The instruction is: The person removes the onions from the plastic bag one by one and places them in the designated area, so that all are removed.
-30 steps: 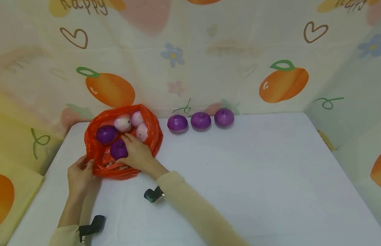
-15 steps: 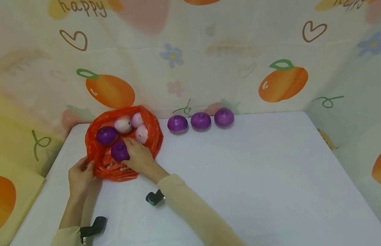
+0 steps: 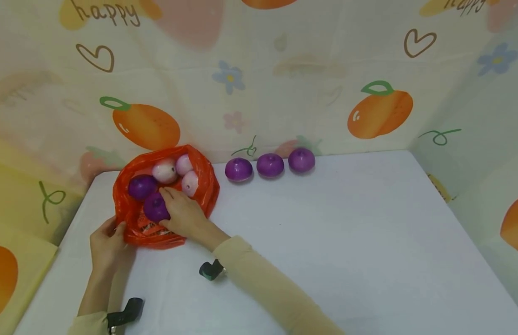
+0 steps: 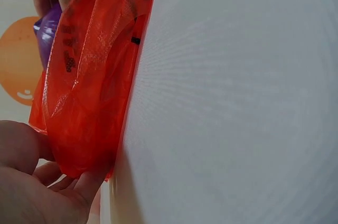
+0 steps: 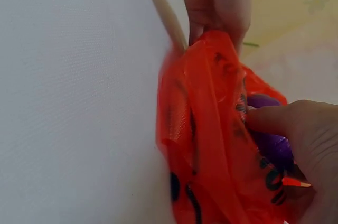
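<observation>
A red plastic bag (image 3: pixel 209 181) stands at the left of the table with its mouth spread wide. My left hand (image 3: pixel 106 246) pinches its near-left side; in the left wrist view the thumb and fingers (image 4: pixel 92 184) close on the film. My right hand (image 3: pixel 183 214) reaches inside and grips a purple onion (image 3: pixel 156 208) between thumb and fingertips. Directly behind that one lies another purple onion (image 3: pixel 142 187). Deeper in the bag are three pale pink onions, one of them whitish (image 3: pixel 164 171). Seen from the right wrist, the bag's wall partly hides the held onion (image 5: pixel 274 147).
Three more purple onions form a row along the table's back edge: a left one (image 3: pixel 238 170), a middle one (image 3: pixel 270 165) and a right one (image 3: pixel 302 160). A patterned cloth (image 3: pixel 284 93) hangs right behind the white table (image 3: pixel 347 242).
The right hand and its onion have shifted slightly left in the bag, closer to the other purple onion. The left hand keeps its hold. The head view has moved a little.
</observation>
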A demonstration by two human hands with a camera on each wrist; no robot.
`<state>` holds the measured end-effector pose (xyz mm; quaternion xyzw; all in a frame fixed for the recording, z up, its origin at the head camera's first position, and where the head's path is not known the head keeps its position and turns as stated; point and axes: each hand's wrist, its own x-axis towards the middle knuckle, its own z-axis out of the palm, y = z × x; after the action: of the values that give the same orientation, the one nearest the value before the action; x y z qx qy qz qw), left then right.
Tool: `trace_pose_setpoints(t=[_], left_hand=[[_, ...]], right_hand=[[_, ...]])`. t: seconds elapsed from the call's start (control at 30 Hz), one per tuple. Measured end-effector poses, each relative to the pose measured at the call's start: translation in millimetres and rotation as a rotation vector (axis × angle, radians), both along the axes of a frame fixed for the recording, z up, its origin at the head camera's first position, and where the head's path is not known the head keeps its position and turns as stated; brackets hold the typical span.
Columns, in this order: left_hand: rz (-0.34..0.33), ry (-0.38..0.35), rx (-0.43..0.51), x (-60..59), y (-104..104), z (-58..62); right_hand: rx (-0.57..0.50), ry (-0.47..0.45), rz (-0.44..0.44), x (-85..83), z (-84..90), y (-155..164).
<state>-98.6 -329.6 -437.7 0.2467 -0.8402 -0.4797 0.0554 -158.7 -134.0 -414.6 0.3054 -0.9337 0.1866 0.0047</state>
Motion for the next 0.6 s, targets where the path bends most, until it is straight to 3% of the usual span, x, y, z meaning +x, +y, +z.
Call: trace_pose_setpoints(t=[0.23, 0.6], left_hand=[[0.011, 0.033, -0.011, 1.2, -1, 1.2], [0.014, 0.048, -0.003, -0.5, -2, -3.4]], right_hand=[[-0.007, 0.049, 0.044, 3.4, 10.6, 9], [-0.136, 0.031, 0.041, 3.1, 14.7, 39]])
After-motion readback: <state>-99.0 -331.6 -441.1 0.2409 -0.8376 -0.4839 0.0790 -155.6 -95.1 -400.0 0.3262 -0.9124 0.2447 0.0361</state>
